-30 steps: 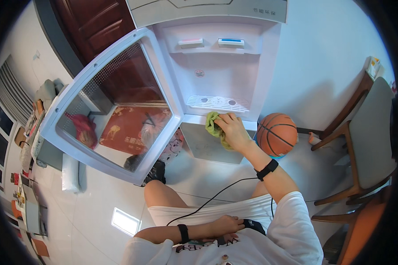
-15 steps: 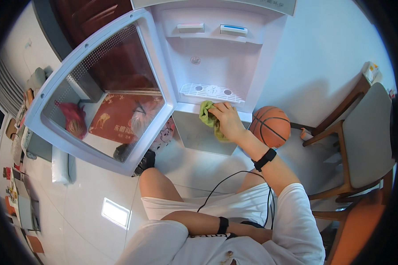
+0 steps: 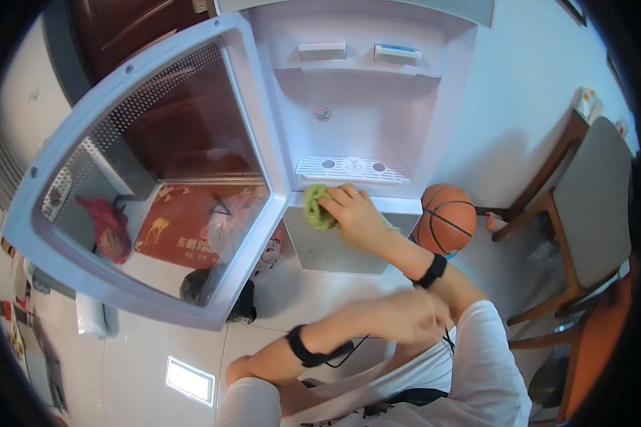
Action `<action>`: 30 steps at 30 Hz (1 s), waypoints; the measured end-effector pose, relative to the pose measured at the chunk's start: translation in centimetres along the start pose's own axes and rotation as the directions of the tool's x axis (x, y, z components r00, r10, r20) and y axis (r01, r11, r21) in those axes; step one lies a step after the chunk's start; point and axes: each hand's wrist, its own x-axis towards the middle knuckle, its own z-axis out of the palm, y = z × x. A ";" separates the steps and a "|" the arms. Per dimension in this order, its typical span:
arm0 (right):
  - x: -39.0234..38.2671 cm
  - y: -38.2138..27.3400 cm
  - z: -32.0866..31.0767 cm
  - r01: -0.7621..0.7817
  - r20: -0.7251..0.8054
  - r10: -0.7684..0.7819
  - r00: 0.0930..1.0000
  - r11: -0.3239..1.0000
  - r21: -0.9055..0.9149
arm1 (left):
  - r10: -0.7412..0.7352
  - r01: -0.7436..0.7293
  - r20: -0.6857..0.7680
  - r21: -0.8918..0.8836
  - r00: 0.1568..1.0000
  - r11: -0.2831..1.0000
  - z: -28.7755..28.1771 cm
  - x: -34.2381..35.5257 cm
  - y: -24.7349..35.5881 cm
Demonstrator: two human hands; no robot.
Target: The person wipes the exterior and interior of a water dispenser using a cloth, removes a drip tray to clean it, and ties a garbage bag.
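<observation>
My right hand is closed around a bunched green cloth, fingers curled over its right side so that the wad pokes out to the left. The cloth is at the front ledge of the water dispenser, toward its left end, just on the near side of the white drip tray. It should be light and soft, limp enough to squash into any shape, with nothing in it to break; whether it is damp I can't tell, though if wet it would probably drag a little on the smooth plastic. I'd judge the best hold to be the thick middle of the bunch, pinched between thumb and fingers with the palm behind it, since a loose corner would just flop. My left hand is nearer to me, by my right forearm, and blurred; its fingers look partly bent, but I can't tell whether they have hold of anything. To the left the dispenser's door swings wide, its clear pane looking stiff and likely breakable, so the pale frame seems the safer grip. To the right a basketball sits beside the dispenser, with a grey-backed chair farther right.
</observation>
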 end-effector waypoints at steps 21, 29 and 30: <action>-3.6 3.8 -3.6 -0.166 0.069 0.155 0.985 0.969 0.186 | 0.401 0.335 -0.914 0.400 0.071 0.853 -5.3 1.0 -11.8; -3.6 2.7 -12.0 -0.212 -0.062 0.297 0.953 0.798 0.564 | 0.485 0.702 -0.858 0.450 0.169 0.552 -5.2 -0.5 -14.1; -3.8 1.7 -13.6 -0.120 -0.184 0.297 0.937 0.769 0.628 | 0.491 0.721 -0.855 0.445 0.167 0.530 -5.2 -1.1 -14.2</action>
